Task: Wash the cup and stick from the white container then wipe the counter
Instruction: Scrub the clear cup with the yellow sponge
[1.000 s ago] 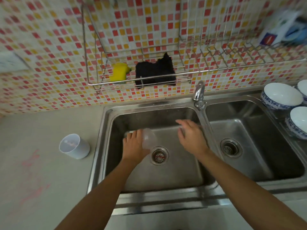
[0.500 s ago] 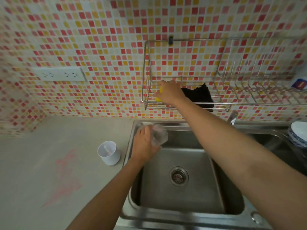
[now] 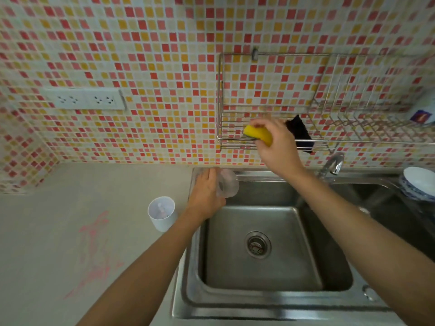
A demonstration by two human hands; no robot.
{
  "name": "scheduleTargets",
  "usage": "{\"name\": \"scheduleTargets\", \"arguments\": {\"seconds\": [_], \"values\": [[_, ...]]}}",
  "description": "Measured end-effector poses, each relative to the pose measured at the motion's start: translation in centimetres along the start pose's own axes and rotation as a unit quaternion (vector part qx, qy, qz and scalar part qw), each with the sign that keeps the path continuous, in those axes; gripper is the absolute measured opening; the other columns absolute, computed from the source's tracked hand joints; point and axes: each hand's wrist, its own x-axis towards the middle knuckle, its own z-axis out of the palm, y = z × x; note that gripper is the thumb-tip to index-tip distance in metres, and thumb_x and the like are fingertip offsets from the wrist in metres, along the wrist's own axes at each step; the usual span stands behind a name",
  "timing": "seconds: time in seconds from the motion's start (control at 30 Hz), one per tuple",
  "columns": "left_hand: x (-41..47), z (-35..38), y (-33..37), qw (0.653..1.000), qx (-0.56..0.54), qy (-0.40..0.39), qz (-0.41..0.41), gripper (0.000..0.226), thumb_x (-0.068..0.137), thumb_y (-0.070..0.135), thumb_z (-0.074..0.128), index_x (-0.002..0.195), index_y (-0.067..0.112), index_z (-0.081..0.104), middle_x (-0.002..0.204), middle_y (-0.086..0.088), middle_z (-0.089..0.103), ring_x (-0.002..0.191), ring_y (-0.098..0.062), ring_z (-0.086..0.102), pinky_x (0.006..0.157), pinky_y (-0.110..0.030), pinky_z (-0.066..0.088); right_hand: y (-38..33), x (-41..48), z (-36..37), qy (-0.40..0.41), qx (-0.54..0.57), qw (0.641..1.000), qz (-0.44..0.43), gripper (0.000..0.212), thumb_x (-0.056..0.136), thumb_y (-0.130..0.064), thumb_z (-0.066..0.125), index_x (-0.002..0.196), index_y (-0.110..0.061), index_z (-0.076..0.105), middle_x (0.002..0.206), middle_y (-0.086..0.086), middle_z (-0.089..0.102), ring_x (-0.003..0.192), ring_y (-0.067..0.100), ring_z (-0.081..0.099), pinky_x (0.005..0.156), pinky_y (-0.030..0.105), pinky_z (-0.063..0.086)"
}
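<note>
My left hand [image 3: 205, 193] grips a clear plastic cup [image 3: 227, 185] on its side over the back left corner of the left sink basin [image 3: 261, 276]. My right hand [image 3: 277, 147] is raised in front of the wall rack [image 3: 270, 143] and is closed on a yellow sponge [image 3: 258, 134]. The white container [image 3: 162, 216] stands upright on the counter [image 3: 70, 231] just left of the sink, with a pale stick [image 3: 160, 207] inside it. Pink smears [image 3: 94, 255] mark the counter left of the container.
A black cloth [image 3: 300, 134] lies in the rack to the right of my hand. The faucet [image 3: 332, 164] stands between the two basins. Blue-and-white bowls [image 3: 417, 184] sit at the far right. A wall socket [image 3: 86, 99] is on the tiles at left.
My right hand left the sink, reached up to the rack and has lifted the yellow sponge off it. My left hand carried the cup toward the basin's back left corner.
</note>
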Motion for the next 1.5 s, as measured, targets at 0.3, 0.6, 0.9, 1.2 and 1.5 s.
{"name": "scheduleTargets", "arguments": {"seconds": [0.3,0.6,0.9,1.2,1.5], "values": [[2.1,-0.9,2.2,0.992,-0.004,-0.037,0.119,0.069,0.067,0.017,0.079,0.126,0.014,0.044,0.125,-0.005,0.052,0.115,-0.023,0.048,0.089,-0.035,0.048,2.6,-8.7,1.4,-0.136,-0.144,0.974,-0.109,0.035,0.076,0.008,0.065,0.105,-0.011,0.074,0.111,0.004,0.068,0.105,0.022,0.058,0.096,0.035,0.047],[2.4,-0.3,4.0,0.982,0.014,-0.044,0.183,0.068,0.069,0.017,0.081,0.127,0.013,0.045,0.125,-0.005,0.051,0.114,-0.021,0.046,0.095,-0.033,0.045,1.6,-11.1,0.6,-0.147,-0.114,0.982,-0.044,0.035,0.077,0.008,0.063,0.104,-0.012,0.074,0.105,0.003,0.071,0.099,0.022,0.062,0.092,0.035,0.050],[2.3,1.5,5.4,0.984,0.021,-0.055,0.171,0.068,0.069,0.026,0.082,0.124,0.017,0.044,0.124,-0.001,0.050,0.111,-0.017,0.047,0.092,-0.028,0.046,3.6,-12.3,-0.6,-0.157,-0.083,0.984,-0.025,0.037,0.081,0.004,0.063,0.111,-0.015,0.072,0.111,-0.002,0.070,0.106,0.017,0.059,0.098,0.031,0.046],[1.2,4.0,7.8,0.987,0.002,-0.108,0.116,0.074,0.063,0.009,0.077,0.129,0.011,0.043,0.127,-0.006,0.050,0.116,-0.023,0.048,0.091,-0.028,0.044,9.2,-12.5,-3.3,-0.215,-0.181,0.942,-0.186,0.034,0.071,-0.003,0.076,0.103,-0.016,0.071,0.109,0.000,0.067,0.105,0.023,0.060,0.081,0.039,0.052],[1.3,5.1,9.7,0.989,-0.125,-0.078,0.033,0.087,0.062,0.036,0.082,0.134,0.015,0.037,0.131,-0.002,0.052,0.122,-0.016,0.051,0.102,-0.038,0.046,11.5,-11.1,-4.2,-0.153,-0.139,0.958,-0.200,0.031,0.077,-0.006,0.076,0.107,-0.010,0.069,0.110,0.005,0.068,0.104,0.025,0.062,0.087,0.041,0.052]]}}
